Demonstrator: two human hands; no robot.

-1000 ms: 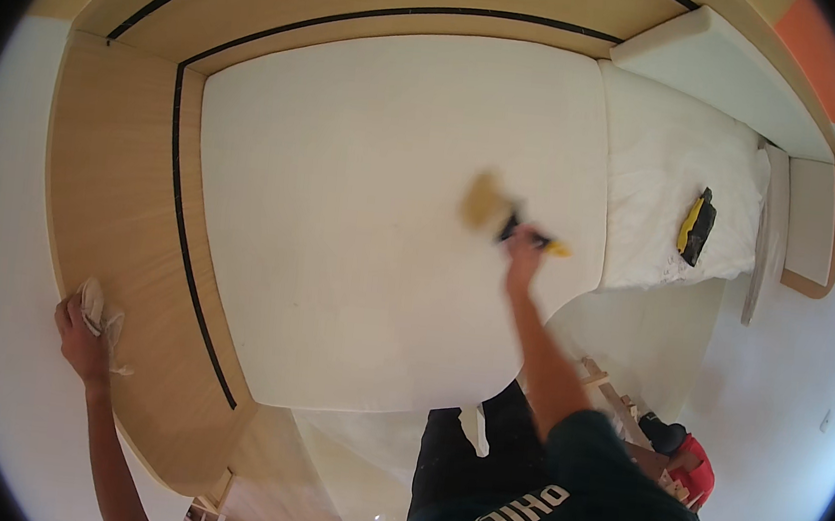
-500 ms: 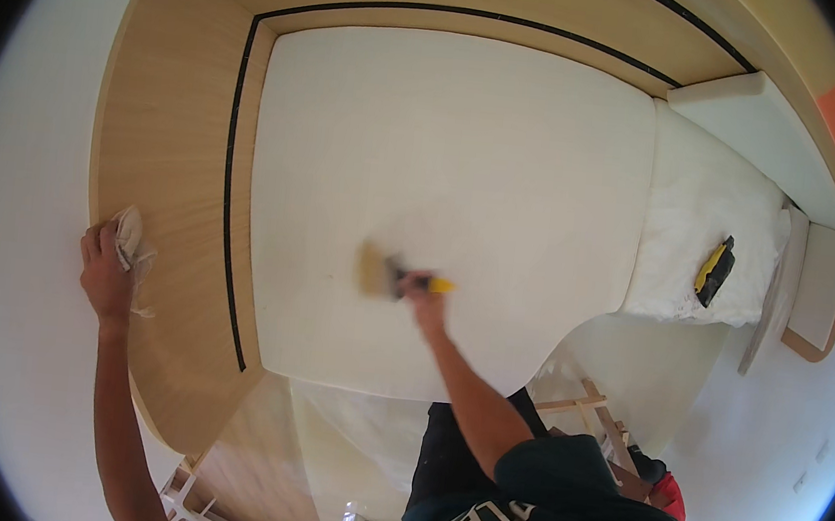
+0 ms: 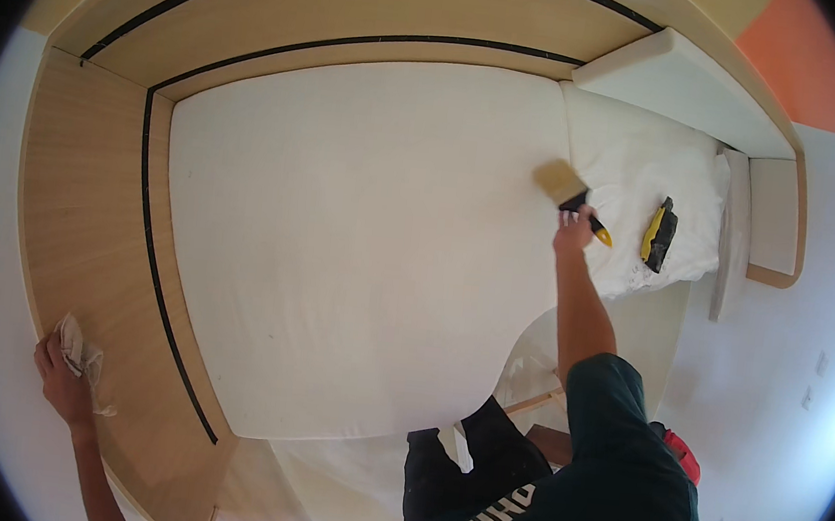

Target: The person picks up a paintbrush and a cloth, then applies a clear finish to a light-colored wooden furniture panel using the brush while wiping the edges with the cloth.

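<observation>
My right hand (image 3: 573, 231) grips a wide brush (image 3: 564, 184) with pale bristles and a black-and-yellow handle, held over the white mattress (image 3: 360, 235) near its seam with a rumpled white cushion (image 3: 640, 141). On that cushion lies a flat black-and-yellow item (image 3: 659, 234) that I cannot make out clearly. My left hand (image 3: 64, 377) holds a crumpled pale cloth (image 3: 82, 349) at the outer edge of the wooden side panel (image 3: 83, 188).
Wooden surround boards with black strips (image 3: 382, 6) frame the mattress. A padded white board (image 3: 686, 80) is at upper right. Below the mattress are timber pieces (image 3: 529, 404) and a red-and-black shape (image 3: 681, 452), mostly hidden. A pale wall (image 3: 755, 414) rises at right.
The brush swept left and down over the mattress, blurred, and is now up at the right near the cushion. My left hand stays on the panel with the cloth. The view has shifted.
</observation>
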